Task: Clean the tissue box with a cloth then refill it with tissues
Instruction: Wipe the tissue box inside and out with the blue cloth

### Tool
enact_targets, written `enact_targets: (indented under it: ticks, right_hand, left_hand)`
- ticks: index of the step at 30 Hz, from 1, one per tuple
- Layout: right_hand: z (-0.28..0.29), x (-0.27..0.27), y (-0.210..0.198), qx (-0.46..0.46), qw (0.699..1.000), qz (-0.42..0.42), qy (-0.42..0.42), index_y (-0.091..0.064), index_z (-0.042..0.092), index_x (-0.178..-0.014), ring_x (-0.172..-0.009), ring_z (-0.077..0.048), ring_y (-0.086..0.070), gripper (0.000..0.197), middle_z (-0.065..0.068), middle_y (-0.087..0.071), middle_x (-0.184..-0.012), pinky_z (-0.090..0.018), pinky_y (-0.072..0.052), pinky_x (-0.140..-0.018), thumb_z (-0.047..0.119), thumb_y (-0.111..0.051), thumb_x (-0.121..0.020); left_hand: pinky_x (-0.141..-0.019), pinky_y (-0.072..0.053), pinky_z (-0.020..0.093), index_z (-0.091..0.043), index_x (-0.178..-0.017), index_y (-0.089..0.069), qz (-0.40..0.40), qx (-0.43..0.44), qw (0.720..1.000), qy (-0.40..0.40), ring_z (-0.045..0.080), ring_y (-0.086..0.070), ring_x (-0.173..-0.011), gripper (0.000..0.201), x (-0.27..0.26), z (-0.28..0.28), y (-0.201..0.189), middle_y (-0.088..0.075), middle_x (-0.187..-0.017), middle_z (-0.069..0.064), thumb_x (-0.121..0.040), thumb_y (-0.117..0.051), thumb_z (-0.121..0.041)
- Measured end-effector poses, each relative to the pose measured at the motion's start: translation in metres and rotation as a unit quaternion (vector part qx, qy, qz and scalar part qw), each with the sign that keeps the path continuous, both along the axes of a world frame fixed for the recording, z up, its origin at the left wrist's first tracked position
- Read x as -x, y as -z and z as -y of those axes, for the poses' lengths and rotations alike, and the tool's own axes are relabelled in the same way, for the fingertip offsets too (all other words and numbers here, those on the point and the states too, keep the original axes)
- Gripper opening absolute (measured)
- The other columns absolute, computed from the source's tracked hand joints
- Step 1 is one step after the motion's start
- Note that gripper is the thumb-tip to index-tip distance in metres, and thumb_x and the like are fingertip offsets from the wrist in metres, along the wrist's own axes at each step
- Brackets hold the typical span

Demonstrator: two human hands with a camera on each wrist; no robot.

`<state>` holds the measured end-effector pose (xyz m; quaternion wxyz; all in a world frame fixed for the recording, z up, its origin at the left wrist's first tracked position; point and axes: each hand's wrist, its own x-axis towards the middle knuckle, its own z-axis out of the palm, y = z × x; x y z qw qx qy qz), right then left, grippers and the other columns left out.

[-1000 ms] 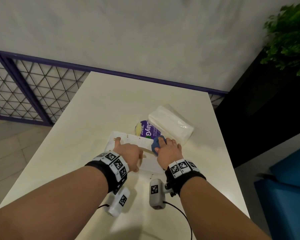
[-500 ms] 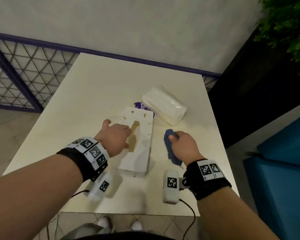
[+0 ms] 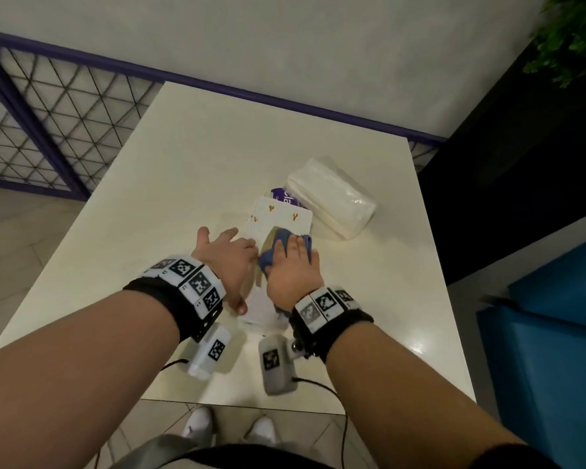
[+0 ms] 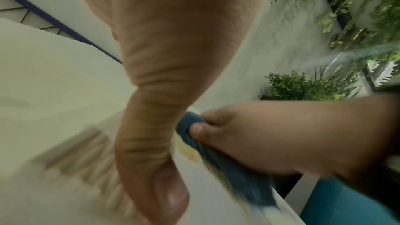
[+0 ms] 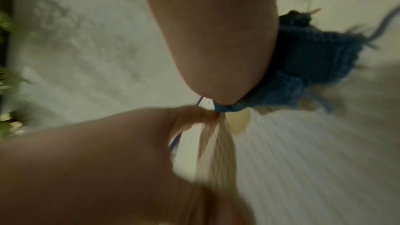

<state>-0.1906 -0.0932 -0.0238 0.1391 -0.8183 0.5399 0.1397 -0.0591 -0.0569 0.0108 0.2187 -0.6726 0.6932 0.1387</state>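
The white tissue box [image 3: 278,216], marked with small gold figures, lies lengthwise on the table [image 3: 200,157]. My right hand [image 3: 293,265] grips a blue cloth [image 3: 273,247] and presses it on the box's top, over the slot. My left hand [image 3: 227,262] rests with spread fingers against the box's left side, thumb near its front corner. In the left wrist view the right hand's thumb [image 4: 197,129] pinches the blue cloth [image 4: 227,163]. The right wrist view is blurred; the cloth [image 5: 303,61] bunches under the palm on the ribbed box top [image 5: 303,160].
A clear-wrapped pack of white tissues [image 3: 332,198] lies just right of and behind the box. A purple packet [image 3: 283,196] peeks out between them. A purple mesh railing [image 3: 48,113] is on the left, a blue seat [image 3: 555,333] on the right, a plant [image 3: 575,45] at top right.
The box was turned from crosswise to lengthwise. My right hand brought the cloth from the table right of the box onto its top. The left hand stayed at the box's left side.
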Motion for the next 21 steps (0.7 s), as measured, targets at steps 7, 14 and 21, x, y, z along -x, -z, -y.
enact_targets:
  ticks: [7, 14, 21]
  right_hand:
    - [0.023, -0.017, -0.005, -0.034, 0.999, -0.021, 0.001, -0.004, 0.012, -0.152, -0.149, -0.026, 0.000, 0.063, -0.013, 0.002, -0.162, -0.045, -0.005, -0.120, 0.031, -0.032, -0.100]
    - [-0.007, -0.008, 0.002, -0.014, 0.999, 0.023, 0.017, -0.006, 0.008, -0.152, -0.148, -0.031, -0.008, 0.067, -0.017, -0.008, -0.160, -0.045, -0.008, -0.118, 0.031, -0.038, -0.098]
    - [0.078, -0.026, -0.002, -0.024, 0.999, 0.006, 0.027, 0.001, 0.013, -0.152, -0.149, -0.025, 0.000, 0.067, -0.008, 0.000, -0.162, -0.049, -0.004, -0.119, 0.035, -0.033, -0.099]
  left_hand:
    - [-0.104, -0.014, 0.060, -0.026, -0.144, -0.030, 0.018, 0.021, 1.000, 0.008, 0.022, -0.013, -0.144, 0.113, -0.001, 0.009, 0.002, -0.034, -0.147, -0.011, -0.053, -0.068, -0.079]
    - [-0.099, -0.021, 0.055, -0.025, -0.127, -0.047, 0.011, 0.042, 0.999, 0.022, 0.017, -0.037, -0.127, 0.099, 0.001, 0.012, 0.006, -0.048, -0.127, -0.008, -0.048, -0.072, -0.078]
    - [-0.096, -0.022, 0.052, -0.022, -0.128, -0.048, 0.001, 0.031, 0.999, 0.035, 0.017, -0.048, -0.116, 0.101, -0.003, 0.013, 0.007, -0.050, -0.121, -0.009, -0.047, -0.070, -0.079]
